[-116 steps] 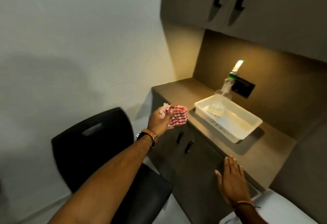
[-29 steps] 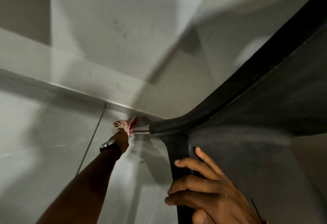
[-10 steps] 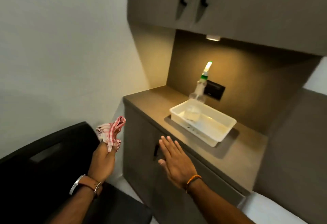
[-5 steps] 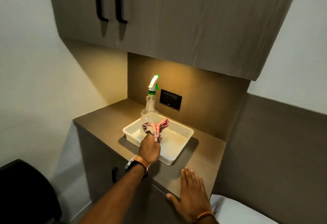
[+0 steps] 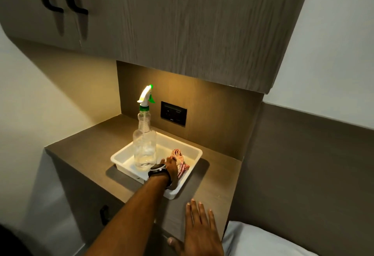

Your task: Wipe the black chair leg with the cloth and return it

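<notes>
A red-and-white checked cloth (image 5: 179,161) lies bunched in the right half of a white plastic tray (image 5: 194,150) on the brown counter. My left hand (image 5: 171,167), with a watch on its wrist, reaches down into the tray and still grips the cloth from the near side. My right hand (image 5: 200,229) rests flat, fingers spread, on the counter's front edge. Only a dark sliver of the black chair (image 5: 10,241) shows at the bottom left corner; its legs are out of sight.
A clear spray bottle (image 5: 144,144) with a white and green trigger stands in the tray's left half, close beside my left wrist. Wall cabinets hang overhead. A black socket panel (image 5: 173,113) sits on the back wall. A white pillow (image 5: 261,241) lies at the bottom right.
My left hand has lowered the cloth from above the tray down onto the tray floor. Before that I wiped under the chair, then turned to the counter. My right hand stayed on the counter edge.
</notes>
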Motion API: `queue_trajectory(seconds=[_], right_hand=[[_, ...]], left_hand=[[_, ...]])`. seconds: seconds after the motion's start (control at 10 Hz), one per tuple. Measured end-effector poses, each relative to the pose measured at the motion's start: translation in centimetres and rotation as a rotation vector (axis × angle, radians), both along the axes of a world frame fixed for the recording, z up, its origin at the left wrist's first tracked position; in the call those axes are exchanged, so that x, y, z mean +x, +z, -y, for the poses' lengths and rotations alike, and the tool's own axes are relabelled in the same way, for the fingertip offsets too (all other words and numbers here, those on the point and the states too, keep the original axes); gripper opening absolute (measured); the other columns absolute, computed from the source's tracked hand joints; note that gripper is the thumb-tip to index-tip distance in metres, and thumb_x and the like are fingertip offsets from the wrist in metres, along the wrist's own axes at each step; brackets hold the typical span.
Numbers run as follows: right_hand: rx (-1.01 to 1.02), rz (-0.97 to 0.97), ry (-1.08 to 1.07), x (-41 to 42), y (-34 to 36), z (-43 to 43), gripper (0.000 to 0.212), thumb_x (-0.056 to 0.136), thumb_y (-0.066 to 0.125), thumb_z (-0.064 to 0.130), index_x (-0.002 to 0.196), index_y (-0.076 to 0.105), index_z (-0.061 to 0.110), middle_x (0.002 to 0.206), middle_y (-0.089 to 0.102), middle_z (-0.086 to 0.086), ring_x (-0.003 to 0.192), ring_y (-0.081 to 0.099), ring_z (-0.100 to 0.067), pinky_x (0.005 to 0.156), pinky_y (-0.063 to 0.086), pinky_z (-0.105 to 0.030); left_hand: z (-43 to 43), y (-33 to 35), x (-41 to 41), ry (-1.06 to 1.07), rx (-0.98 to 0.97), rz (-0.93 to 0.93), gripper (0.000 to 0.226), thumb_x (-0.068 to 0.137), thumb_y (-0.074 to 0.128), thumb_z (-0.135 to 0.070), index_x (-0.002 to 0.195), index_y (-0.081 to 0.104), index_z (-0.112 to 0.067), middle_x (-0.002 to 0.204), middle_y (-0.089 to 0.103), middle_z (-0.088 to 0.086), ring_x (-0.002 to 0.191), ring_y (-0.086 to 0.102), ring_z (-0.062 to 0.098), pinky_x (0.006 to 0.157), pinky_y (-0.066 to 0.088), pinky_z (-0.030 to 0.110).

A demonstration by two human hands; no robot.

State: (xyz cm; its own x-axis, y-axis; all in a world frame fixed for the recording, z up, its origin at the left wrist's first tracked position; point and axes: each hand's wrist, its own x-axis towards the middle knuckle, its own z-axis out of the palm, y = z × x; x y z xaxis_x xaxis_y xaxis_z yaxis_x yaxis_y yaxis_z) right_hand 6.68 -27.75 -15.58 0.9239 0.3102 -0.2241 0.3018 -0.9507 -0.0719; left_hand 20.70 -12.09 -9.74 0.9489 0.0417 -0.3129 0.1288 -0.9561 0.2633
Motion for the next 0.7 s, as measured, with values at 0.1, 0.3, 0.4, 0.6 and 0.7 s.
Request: queue_trajectory(seconds=[0.1,0.3,0.4,0.6,0.7], right_hand=[[0.0,0.021,0.003,-0.1,-0.5,0.0,0.115,0.09,0.037,0.086,0.166,-0.011,0.015,0.172,-0.019,-0.007,0.16,-0.015,-0.03,0.123,-0.014,-0.051],[0.032,0.075,-0.014,-0.2,-1.8,0.1,0.122,0.079,0.029,0.094,0.166,-0.01,0.018,0.173,-0.018,-0.004,0.16,-0.013,-0.028,0.125,-0.012,-0.052],[0.042,0.088,-0.011,-0.2,-2.2,0.2,0.124,0.077,0.026,0.096,0.166,-0.009,0.019,0.174,-0.016,-0.003,0.16,-0.012,-0.028,0.125,-0.011,-0.052],[0.082,0.121,-0.016,-0.4,-2.2,0.4,0.122,0.078,0.02,0.097,0.166,-0.009,0.019,0.174,-0.015,-0.003,0.16,-0.012,-0.026,0.112,-0.032,-0.041],[0.078,0.11,-0.028,-0.3,-2.3,0.6,0.12,0.078,0.02,0.097,0.166,-0.01,0.02,0.174,-0.013,-0.002,0.161,-0.01,-0.027,0.124,-0.014,-0.05]], left_hand=[[-0.4,1.1,0.1,-0.087,0.04,-0.054,0.082,0.092,0.054,-0.033,0.159,0.01,-0.015,0.166,0.016,0.007,0.153,0.014,0.036,0.125,0.01,0.048],[-1.2,-0.2,-1.7,-0.197,0.054,-0.039,0.067,0.104,0.028,-0.043,0.16,0.002,-0.017,0.169,-0.003,0.01,0.156,-0.003,0.029,0.126,-0.002,0.046],[-1.4,-1.2,-2.4,-0.193,-0.003,0.023,0.058,0.107,0.016,-0.037,0.16,0.006,-0.015,0.169,0.003,0.013,0.155,-0.001,0.033,0.125,0.001,0.05],[-1.5,-0.3,-3.7,-0.251,0.091,0.152,0.07,0.1,0.012,-0.06,0.16,0.013,-0.023,0.169,0.012,0.0,0.155,0.012,0.025,0.124,0.007,0.052],[-2.5,0.8,-4.9,-0.212,0.047,0.284,0.078,0.096,0.015,-0.067,0.159,0.016,-0.022,0.169,0.013,0.001,0.156,0.01,0.023,0.124,0.007,0.047]])
